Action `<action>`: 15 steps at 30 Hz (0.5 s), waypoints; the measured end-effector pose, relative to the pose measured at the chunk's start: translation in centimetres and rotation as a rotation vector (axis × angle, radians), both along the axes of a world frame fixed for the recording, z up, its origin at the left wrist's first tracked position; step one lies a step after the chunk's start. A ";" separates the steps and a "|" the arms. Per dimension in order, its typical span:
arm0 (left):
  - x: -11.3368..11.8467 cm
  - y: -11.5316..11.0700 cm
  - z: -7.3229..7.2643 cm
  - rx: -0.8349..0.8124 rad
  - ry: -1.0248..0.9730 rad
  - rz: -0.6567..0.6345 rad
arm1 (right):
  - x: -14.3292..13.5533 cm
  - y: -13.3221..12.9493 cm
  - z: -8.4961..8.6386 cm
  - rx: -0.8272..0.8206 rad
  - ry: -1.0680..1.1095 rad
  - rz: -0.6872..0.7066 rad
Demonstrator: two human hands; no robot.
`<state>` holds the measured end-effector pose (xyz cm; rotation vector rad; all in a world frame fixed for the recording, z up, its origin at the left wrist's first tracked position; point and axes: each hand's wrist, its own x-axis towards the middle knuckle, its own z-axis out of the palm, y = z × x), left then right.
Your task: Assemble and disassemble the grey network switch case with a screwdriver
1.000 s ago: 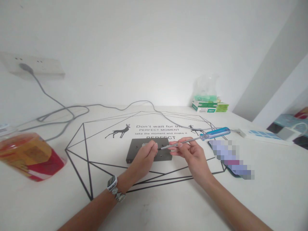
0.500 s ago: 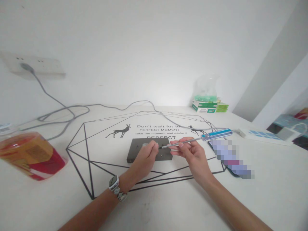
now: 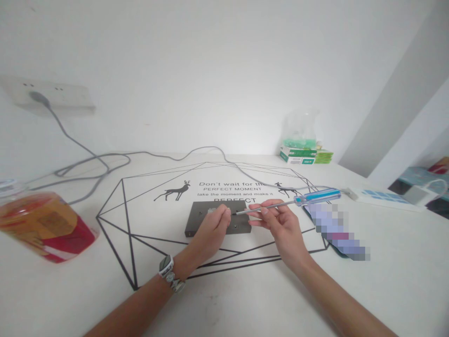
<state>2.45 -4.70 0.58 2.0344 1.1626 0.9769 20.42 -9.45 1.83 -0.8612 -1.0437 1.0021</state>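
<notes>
Although the red-and-orange container [image 3: 52, 229] at our far left and the grey cable [image 3: 66, 135] running down from the wall socket [image 3: 75, 96] look unmoved, there is a small change nearer the middle. The dark flat box [image 3: 196, 216] lies in the same spot on the white bench [image 3: 245, 304], partly hidden by our left hand [image 3: 212, 229]. That hand is curled closed above it, thumb against forefinger; we can't make out whether something small is pinched inside, or whether the hand touches the box. Just beside the thumb is the dark tip of the blue-handled screwdriver [image 3: 300, 200], which has slid slightly to the right over the last second and lies a touch flatter. Our right hand [image 3: 280, 222] grips its shaft between thumb and bent fingers, with the handle sticking out beyond. With the tool slanting so low across the box, we judge that it is being handled over the box rather than driven into it. Right of that hand lies the pixelated, phone-like slab [image 3: 336, 231].
</notes>
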 end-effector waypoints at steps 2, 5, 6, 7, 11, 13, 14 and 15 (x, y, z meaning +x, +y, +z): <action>0.0 0.0 0.0 0.002 0.004 -0.008 | 0.0 0.0 0.0 -0.003 -0.001 0.003; 0.0 0.1 -0.1 0.009 -0.002 -0.009 | 0.0 0.0 0.0 -0.009 -0.004 0.010; 0.0 0.1 -0.1 0.009 -0.001 -0.006 | 0.0 0.0 0.0 -0.009 -0.003 0.011; 0.0 0.1 -0.2 0.009 0.002 -0.003 | 0.0 0.0 -0.1 -0.009 -0.002 0.012; 0.0 0.1 -0.1 0.015 0.011 0.005 | 0.0 0.0 -0.1 -0.018 0.000 0.015; 0.0 0.0 -0.1 0.020 0.011 0.008 | 0.0 0.0 -0.1 -0.026 0.002 0.017; 0.0 0.0 -0.1 0.021 0.010 0.007 | 0.0 0.0 -0.1 -0.027 0.004 0.017; 0.0 0.0 -0.1 0.022 0.010 0.003 | 0.0 0.0 -0.1 -0.027 0.007 0.017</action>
